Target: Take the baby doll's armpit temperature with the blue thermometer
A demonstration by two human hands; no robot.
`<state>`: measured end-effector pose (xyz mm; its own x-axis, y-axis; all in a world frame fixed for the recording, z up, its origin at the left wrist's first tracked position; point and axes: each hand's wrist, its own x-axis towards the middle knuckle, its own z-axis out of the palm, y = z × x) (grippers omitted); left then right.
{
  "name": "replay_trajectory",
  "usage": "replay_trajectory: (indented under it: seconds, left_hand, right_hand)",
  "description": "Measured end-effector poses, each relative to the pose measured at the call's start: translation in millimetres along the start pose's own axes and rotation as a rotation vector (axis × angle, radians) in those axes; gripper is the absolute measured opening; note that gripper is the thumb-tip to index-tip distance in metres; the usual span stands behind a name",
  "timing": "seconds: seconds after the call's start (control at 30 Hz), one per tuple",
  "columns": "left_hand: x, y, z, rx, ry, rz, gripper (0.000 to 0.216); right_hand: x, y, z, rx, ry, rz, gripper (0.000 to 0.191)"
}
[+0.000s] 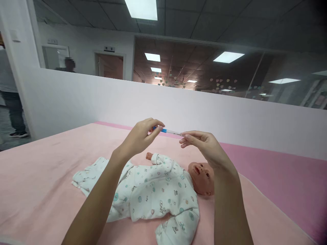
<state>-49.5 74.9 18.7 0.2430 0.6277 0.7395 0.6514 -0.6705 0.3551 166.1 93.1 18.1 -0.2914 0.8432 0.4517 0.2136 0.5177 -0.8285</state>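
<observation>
Between my two hands, above the bed, is a thin clear stick with a blue end, which looks like a thermometer [172,132]. My left hand [144,134] pinches its blue end between thumb and fingers. The clear tip is pinched by my right hand [200,141]. Below them a baby doll [163,190] lies on its back in a white printed outfit, head to the right. My right wrist hides part of the doll's head, and my left forearm covers part of its legs.
A pink sheet [46,177] covers the bed under the doll. Behind it runs a low white wall [114,98] with windows above. A person [12,92] stands at the far left, and another person [68,64] shows beyond the window.
</observation>
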Motion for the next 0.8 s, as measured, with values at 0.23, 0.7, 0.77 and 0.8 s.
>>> replay_trajectory:
  seconds: [0.23,0.7,0.77,0.8]
  left_hand:
    - [-4,9,-3,-0.102,-0.188,0.025,0.026]
    - [-9,16,-5,-0.15,-0.455,0.032,0.033]
    - [-9,15,-6,-0.212,-0.438,0.006,0.04]
    - [-9,13,-7,-0.251,-0.411,-0.001,0.045]
  right_hand:
    - [4,8,-5,0.152,0.093,-0.014,0.03]
    - [-7,-14,19,0.199,-0.213,-0.013,0.047]
    - [-6,-11,13,0.293,-0.175,-0.073,0.051]
    - [-5,-8,8,0.373,-0.148,-0.119,0.054]
